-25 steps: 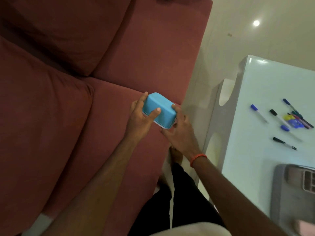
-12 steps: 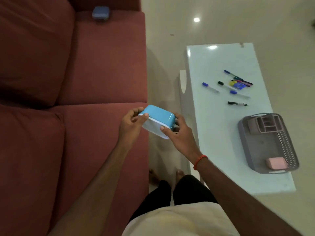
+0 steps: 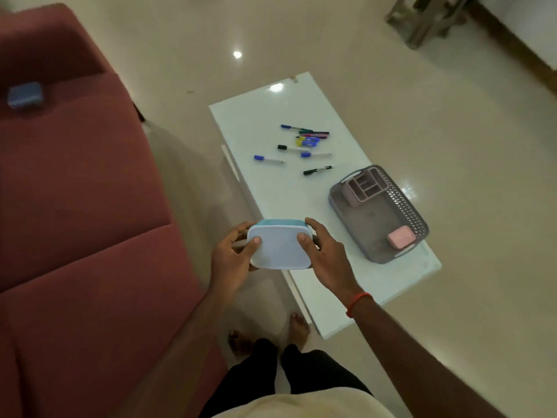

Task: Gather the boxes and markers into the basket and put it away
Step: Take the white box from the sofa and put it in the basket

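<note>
Both hands hold a blue box with a pale lid [image 3: 278,244], lid facing me, over the gap between sofa and table. My left hand [image 3: 232,257] grips its left end, my right hand [image 3: 325,254] its right end. A grey basket [image 3: 417,220] sits on the white table's near right part; inside it lie a pink compartment tray [image 3: 363,188] and a small pink box [image 3: 400,236]. Several markers [image 3: 301,149] lie scattered on the table beyond the basket. Another blue box [image 3: 24,94] rests on the sofa at the far left.
A red sofa [image 3: 84,206] fills the left side. The white table [image 3: 271,191] stands to my right on a glossy beige floor. My bare feet [image 3: 271,330] stand between sofa and table. Wooden furniture legs [image 3: 422,16] show at the top right.
I have turned from the sofa toward the table. The blue box came off the cushion, was flipped so its lid faces me, and now sits near the table's edge.
</note>
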The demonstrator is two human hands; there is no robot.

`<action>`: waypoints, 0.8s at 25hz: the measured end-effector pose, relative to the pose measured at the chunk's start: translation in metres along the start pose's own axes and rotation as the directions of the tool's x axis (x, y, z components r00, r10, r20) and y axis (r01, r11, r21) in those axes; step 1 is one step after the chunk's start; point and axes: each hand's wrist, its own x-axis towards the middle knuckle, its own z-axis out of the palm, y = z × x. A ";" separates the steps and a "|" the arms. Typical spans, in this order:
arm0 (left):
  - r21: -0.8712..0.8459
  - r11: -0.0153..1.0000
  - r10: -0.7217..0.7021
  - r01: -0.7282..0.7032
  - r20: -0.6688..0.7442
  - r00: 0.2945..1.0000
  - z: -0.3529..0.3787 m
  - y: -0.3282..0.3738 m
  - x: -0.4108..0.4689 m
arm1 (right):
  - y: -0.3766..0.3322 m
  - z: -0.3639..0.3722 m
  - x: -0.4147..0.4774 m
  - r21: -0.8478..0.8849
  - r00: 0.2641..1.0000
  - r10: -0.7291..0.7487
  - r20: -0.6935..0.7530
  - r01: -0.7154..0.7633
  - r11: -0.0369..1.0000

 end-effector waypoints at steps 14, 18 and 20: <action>0.231 0.972 -0.019 -0.039 0.242 0.970 0.196 -0.021 0.055 | 0.131 -0.099 0.016 0.178 0.880 0.263 -0.396 -0.208 0.962; 0.346 0.931 -0.040 -0.119 0.419 0.907 0.249 -0.045 0.101 | 0.173 -0.088 0.040 0.301 0.769 0.436 -0.468 -0.326 0.896; 0.403 0.897 -0.053 -0.184 0.510 0.858 0.281 -0.061 0.127 | 0.194 -0.075 0.052 0.397 0.688 0.550 -0.473 -0.391 0.830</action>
